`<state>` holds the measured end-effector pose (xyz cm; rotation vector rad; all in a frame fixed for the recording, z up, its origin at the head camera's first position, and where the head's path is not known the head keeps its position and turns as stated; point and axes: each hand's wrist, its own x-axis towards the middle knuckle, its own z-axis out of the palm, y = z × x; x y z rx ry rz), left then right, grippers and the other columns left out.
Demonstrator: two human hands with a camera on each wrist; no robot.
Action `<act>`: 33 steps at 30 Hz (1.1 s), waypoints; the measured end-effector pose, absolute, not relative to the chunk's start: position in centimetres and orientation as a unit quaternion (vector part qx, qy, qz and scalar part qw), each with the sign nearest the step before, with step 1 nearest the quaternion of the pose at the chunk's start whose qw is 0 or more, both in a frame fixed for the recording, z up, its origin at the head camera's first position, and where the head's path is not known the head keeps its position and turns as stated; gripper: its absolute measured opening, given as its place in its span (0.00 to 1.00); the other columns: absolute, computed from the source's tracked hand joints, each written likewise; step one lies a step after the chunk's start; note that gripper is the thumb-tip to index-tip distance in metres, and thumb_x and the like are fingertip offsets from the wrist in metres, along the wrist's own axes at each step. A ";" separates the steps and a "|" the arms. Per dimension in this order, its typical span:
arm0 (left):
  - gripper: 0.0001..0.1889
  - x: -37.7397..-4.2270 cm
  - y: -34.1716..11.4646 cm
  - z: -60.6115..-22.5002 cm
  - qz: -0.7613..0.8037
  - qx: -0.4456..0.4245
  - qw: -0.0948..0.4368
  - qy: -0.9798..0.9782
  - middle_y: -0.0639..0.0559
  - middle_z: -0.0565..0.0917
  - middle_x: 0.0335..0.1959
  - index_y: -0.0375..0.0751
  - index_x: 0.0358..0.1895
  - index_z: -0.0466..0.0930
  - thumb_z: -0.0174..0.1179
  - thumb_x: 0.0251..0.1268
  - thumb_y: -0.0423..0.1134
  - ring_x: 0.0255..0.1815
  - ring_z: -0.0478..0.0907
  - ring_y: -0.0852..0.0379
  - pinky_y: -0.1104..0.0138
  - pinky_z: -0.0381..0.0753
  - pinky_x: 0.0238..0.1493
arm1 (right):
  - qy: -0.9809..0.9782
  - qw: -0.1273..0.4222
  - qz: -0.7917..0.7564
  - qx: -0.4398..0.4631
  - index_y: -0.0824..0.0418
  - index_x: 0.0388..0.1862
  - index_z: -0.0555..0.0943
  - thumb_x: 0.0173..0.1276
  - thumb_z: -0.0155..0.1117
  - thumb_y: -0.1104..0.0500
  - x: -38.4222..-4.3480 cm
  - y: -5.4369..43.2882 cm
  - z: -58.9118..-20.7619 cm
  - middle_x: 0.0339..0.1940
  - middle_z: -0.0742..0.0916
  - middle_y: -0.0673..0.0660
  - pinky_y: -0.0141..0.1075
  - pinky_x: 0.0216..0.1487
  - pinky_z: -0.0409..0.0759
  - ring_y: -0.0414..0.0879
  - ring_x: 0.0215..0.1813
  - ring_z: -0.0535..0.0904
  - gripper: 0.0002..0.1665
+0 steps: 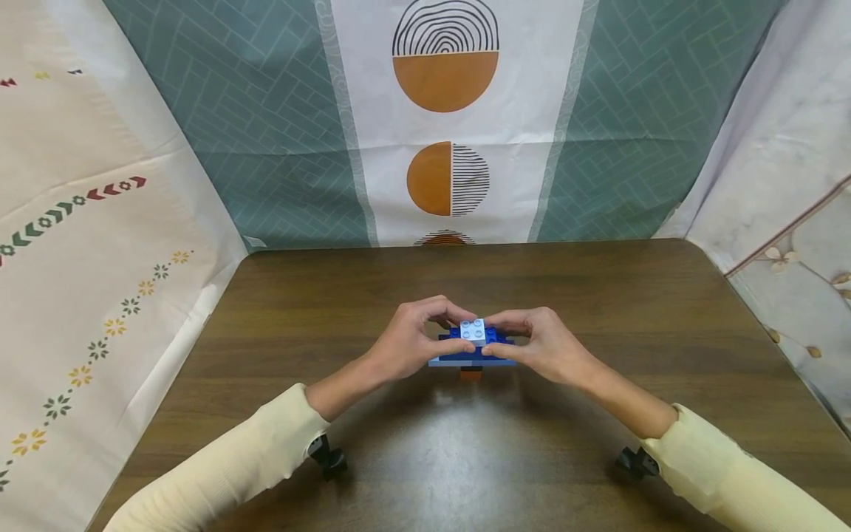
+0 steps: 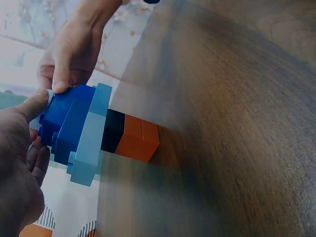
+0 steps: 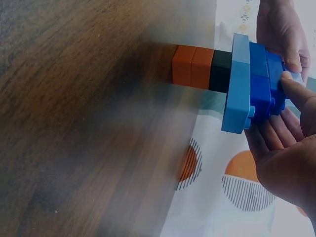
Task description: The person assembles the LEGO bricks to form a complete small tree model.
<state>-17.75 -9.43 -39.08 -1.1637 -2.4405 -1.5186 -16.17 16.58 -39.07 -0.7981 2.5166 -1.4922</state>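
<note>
A tower of toy building bricks stands upright on the table, between both hands. Two orange bricks (image 2: 138,138) form its foot, with a black brick (image 2: 113,129) above them. Over these, a wide light blue layer (image 3: 238,89) carries narrowing dark blue bricks (image 3: 260,96). A pale studded brick (image 1: 473,332) tops the tower. My left hand (image 1: 422,338) pinches this pale brick, thumb on the near side and fingers behind. From the other side, my right hand (image 1: 541,343) grips the tower's top, its thumb at the seam between pale and dark blue bricks. Its far fingertips are partly hidden.
The brown wooden table (image 1: 319,295) reaches a patterned cloth (image 1: 279,148) hanging at the back. More cloths hang at the left (image 1: 80,258) and right (image 1: 791,222). Dark wrist mounts (image 1: 327,458) show below the cream sleeves.
</note>
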 end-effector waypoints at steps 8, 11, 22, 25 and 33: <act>0.18 -17.8 -9.3 -39.6 -0.500 -0.377 0.023 -0.780 0.58 0.88 0.48 0.42 0.54 0.89 0.80 0.62 0.37 0.46 0.84 0.62 0.58 0.88 0.51 | 0.825 0.057 -0.499 -0.260 0.66 0.62 0.86 0.67 0.80 0.60 -16.0 16.6 -39.0 0.58 0.90 0.61 0.52 0.59 0.85 0.56 0.60 0.87 0.26; 0.18 -17.8 -9.3 -39.7 -0.499 -0.376 0.025 -0.780 0.58 0.88 0.49 0.42 0.54 0.89 0.80 0.61 0.37 0.46 0.84 0.62 0.57 0.88 0.51 | 0.822 0.044 -0.506 -0.259 0.64 0.63 0.87 0.66 0.81 0.60 -15.8 16.5 -38.6 0.58 0.90 0.59 0.54 0.60 0.84 0.55 0.60 0.87 0.27; 0.19 -17.5 -9.2 -40.0 -0.504 -0.365 0.034 -0.782 0.55 0.90 0.51 0.42 0.53 0.87 0.80 0.61 0.37 0.46 0.85 0.62 0.57 0.88 0.51 | 0.828 0.003 -0.502 -0.251 0.57 0.57 0.91 0.65 0.82 0.60 -15.3 16.0 -38.0 0.52 0.92 0.52 0.51 0.58 0.85 0.49 0.56 0.89 0.21; 0.19 -17.4 -9.2 -40.1 -0.506 -0.355 0.034 -0.786 0.55 0.90 0.51 0.42 0.53 0.86 0.80 0.61 0.37 0.45 0.85 0.62 0.57 0.88 0.51 | 0.828 -0.002 -0.499 -0.257 0.57 0.56 0.92 0.64 0.82 0.61 -15.3 16.0 -38.0 0.52 0.93 0.51 0.51 0.59 0.85 0.48 0.55 0.90 0.21; 0.18 -17.2 -9.1 -40.2 -0.501 -0.347 0.040 -0.792 0.54 0.90 0.53 0.41 0.52 0.85 0.80 0.61 0.37 0.46 0.84 0.62 0.54 0.88 0.50 | 0.829 -0.011 -0.493 -0.265 0.58 0.56 0.92 0.64 0.82 0.61 -15.3 16.0 -38.0 0.51 0.93 0.51 0.51 0.59 0.85 0.48 0.55 0.90 0.20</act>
